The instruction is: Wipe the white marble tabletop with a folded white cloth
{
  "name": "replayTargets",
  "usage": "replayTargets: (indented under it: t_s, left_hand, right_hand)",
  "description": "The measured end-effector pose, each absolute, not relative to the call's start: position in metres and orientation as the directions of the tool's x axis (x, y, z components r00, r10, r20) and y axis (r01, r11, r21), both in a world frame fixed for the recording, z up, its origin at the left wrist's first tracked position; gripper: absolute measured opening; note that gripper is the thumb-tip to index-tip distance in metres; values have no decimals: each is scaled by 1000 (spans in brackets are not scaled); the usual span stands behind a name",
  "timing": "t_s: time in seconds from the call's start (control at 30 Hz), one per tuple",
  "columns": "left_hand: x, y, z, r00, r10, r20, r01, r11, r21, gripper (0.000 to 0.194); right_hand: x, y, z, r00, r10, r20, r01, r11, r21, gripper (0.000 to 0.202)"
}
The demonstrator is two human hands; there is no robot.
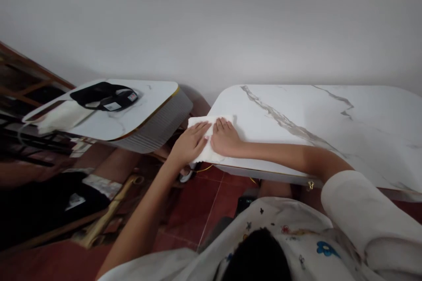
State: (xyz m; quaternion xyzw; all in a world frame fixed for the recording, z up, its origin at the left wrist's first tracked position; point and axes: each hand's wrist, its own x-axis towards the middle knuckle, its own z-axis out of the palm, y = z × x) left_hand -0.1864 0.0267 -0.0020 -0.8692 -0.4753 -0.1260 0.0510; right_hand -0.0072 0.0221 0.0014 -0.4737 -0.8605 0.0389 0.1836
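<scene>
Through the head view I have both hands palm down on a folded white cloth (209, 153), which lies under them at the near left corner of the marble-patterned desk (280, 96). My left hand (188, 144) is open, its fingers nearly straight and its thumb out across the cloth; my right hand (227, 137) is open too, fingers together and pointing away from me. Neither is curled around anything: they press from above, I judge so that the cloth stays flat and its load is shared. The cloth seems to reach past the desk's rounded end on the left hand's side, which probably explains why that hand sits so far out. My right forearm crosses low over the desk, likely to reach that end. Beyond a gap to the left of the hands, a second desk (161, 92) bears a black strap (95, 95) and a pale pouch (67, 116).
</scene>
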Motion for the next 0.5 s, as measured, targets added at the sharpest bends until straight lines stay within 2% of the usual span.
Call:
replayTargets:
  t_s: [0.1,0.2,0.33,0.5]
  left_hand:
    - [-161,-5,-6,393,870,298,907,-420,31,56]
    - [-133,-8,-8,342,893,292,930,-367,35,55]
    - [-107,32,-6,352,893,281,924,-379,46,54]
    - [-98,114,-8,411,857,311,889,-452,70,51]
  right_hand:
    - [17,10,-5,-567,762,314,737,639,-220,56]
    - [42,22,-12,-619,703,350,685,701,-198,54]
    - [65,67,-13,-657,666,352,651,737,-180,47]
    - [78,133,-8,-602,726,334,708,678,-199,41]
